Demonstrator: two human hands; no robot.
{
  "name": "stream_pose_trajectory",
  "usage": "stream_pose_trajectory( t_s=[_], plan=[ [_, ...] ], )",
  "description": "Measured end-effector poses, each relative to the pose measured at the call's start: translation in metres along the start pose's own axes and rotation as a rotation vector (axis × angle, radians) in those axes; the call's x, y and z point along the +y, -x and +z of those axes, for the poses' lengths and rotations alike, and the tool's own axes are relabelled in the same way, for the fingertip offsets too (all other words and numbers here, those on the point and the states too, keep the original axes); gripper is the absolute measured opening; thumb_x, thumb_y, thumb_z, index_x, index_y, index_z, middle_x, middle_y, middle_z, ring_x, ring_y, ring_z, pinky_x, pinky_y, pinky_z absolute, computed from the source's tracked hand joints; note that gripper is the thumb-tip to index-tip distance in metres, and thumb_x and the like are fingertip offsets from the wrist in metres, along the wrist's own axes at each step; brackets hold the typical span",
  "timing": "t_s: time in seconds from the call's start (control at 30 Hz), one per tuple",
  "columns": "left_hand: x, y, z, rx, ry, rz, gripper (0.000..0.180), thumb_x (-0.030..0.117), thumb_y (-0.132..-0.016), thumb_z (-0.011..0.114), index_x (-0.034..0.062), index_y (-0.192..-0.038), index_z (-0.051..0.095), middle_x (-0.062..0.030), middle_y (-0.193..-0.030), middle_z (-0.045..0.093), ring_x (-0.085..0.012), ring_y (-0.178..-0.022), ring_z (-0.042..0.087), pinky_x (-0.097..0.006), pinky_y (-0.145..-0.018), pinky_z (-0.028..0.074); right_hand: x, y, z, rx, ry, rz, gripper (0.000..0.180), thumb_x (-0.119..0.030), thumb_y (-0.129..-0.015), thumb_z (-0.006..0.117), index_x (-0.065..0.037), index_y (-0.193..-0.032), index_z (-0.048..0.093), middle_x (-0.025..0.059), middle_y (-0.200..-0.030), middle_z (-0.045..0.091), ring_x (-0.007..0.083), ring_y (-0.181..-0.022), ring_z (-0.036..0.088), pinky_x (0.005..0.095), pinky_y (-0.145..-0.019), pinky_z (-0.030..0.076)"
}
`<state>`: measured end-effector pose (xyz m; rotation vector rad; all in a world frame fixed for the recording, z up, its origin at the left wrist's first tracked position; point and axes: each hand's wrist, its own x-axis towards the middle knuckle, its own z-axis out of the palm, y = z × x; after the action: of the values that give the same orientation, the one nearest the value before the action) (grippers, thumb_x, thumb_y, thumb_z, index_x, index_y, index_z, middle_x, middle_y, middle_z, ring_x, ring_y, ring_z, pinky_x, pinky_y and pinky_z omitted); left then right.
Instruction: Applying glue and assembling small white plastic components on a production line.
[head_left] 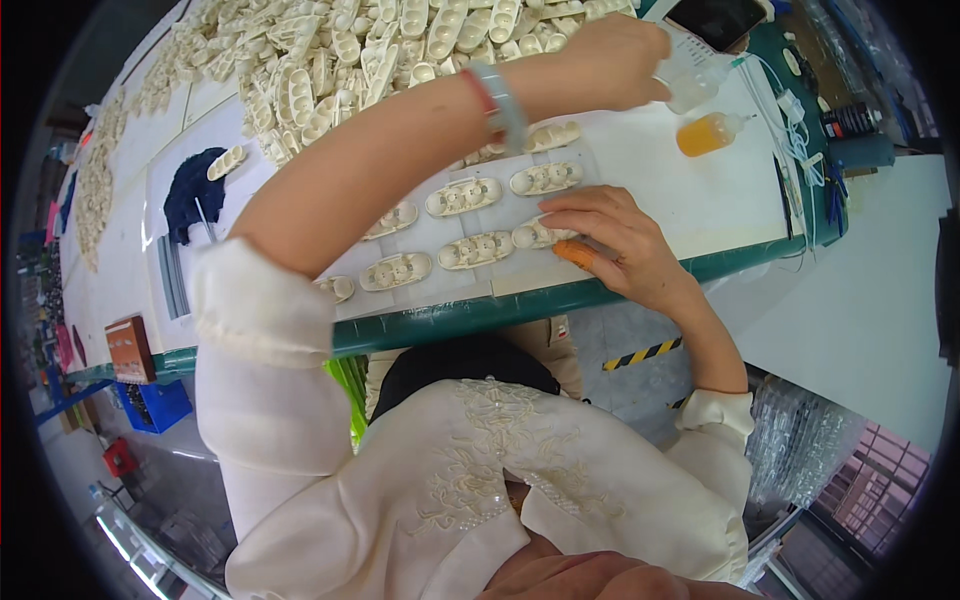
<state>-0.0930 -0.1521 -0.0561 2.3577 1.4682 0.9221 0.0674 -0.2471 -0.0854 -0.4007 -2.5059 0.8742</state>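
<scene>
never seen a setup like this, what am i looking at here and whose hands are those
There is no machine at work here: these are a person's own two bare hands. The single picture comes from a wide camera worn on that person's head, looking down, so edges bend.

On the white table lies a big heap of cream pieces, with similar pieces in rows nearer the person. A dark blue cloth lies to the left, and a small bottle of orange liquid to the right.

The left hand reaches across to a clear bottle; whether it grips it is hard to tell. The right hand, one fingertip covered in orange, holds the end of a cream piece.
</scene>
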Motion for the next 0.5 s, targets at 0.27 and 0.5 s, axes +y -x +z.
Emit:
stream_pose_trajectory(
  t_s=[0.27,0.5],
  plan=[
    [0.005,-0.046,0.053,0.003,-0.084,-0.042,0.053,0.049,-0.068,0.07,0.0002,-0.087,0.066,-0.0168,-0.081,0.065,-0.0305,-0.085,0.063,-0.038,-0.076,0.05,-0.007,-0.001,-0.006,0.004,-0.01,0.2,0.037,-0.008,-0.074,0.07,-0.007,-0.109,0.06,0.0094,-0.104,0.061,0.0287,-0.099,0.054,0.0367,-0.087,0.042],
    [0.006,-0.042,0.051,0.044,-0.086,0.005,0.047,0.043,-0.068,0.069,-0.0017,-0.081,0.067,-0.0193,-0.083,0.064,-0.032,-0.083,0.063,-0.04,-0.074,0.051,-0.004,-0.001,-0.007,0.03,0.031,0.112,0.039,-0.008,-0.071,0.071,-0.005,-0.108,0.06,0.0103,-0.103,0.062,0.0291,-0.096,0.055,0.0369,-0.085,0.043]
  ],
)
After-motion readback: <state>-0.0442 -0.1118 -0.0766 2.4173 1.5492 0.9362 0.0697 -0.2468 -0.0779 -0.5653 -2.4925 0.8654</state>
